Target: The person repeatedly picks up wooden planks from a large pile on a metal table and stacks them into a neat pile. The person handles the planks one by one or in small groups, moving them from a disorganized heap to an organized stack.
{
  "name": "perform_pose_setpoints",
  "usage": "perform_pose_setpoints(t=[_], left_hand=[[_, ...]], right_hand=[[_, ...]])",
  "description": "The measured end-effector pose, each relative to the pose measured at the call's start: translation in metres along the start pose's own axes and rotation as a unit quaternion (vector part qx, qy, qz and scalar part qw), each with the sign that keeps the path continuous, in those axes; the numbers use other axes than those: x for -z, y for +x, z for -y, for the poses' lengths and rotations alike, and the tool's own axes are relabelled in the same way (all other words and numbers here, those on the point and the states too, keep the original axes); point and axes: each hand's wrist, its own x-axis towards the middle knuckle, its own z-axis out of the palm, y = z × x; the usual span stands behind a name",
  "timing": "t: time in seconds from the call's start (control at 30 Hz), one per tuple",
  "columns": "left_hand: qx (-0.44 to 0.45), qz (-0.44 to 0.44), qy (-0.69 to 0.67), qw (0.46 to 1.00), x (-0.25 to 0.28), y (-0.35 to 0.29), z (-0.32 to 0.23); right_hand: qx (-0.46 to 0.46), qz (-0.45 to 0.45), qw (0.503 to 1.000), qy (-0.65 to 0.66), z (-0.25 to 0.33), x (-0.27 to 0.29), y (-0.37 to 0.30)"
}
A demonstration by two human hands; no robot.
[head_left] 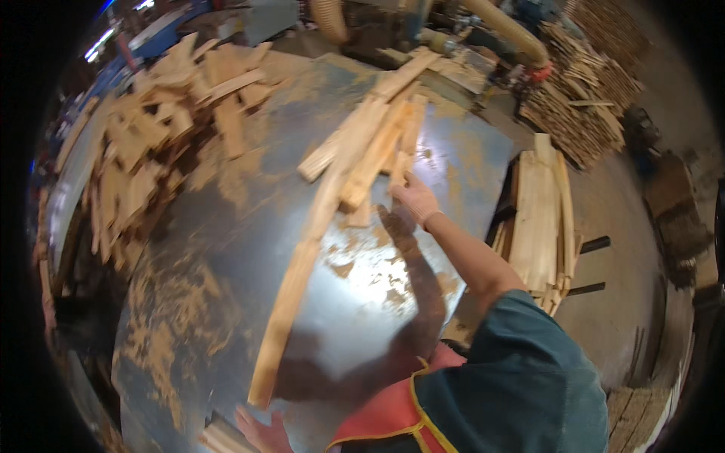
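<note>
With the right hand (414,200) spread on the loose offcuts (377,143) mid-bench (226,249) and the left hand (260,432) open at the near end of the long slat (302,264), an uneven push could probably swing the slat and scatter the sawdust-slick pile.

Boards around your hands on the metal table (423,151)

Your right hand (414,199) rests against the loose strips (377,143) ahead of it; the long plank (302,264) runs leftward back to your left hand (260,432). Far left lies the scrap heap (151,143); right of your forearm, below the table edge, stacked boards (538,211).
</note>
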Motion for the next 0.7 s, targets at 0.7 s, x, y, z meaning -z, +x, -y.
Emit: perform_pose_setpoints(t=[0.7], left_hand=[[0.044,0.396,-0.377,0.836,-0.027,0.004,-0.128]], right_hand=[[-0.207,0.164,0.684,0.680,0.001,-0.062,-0.001]])
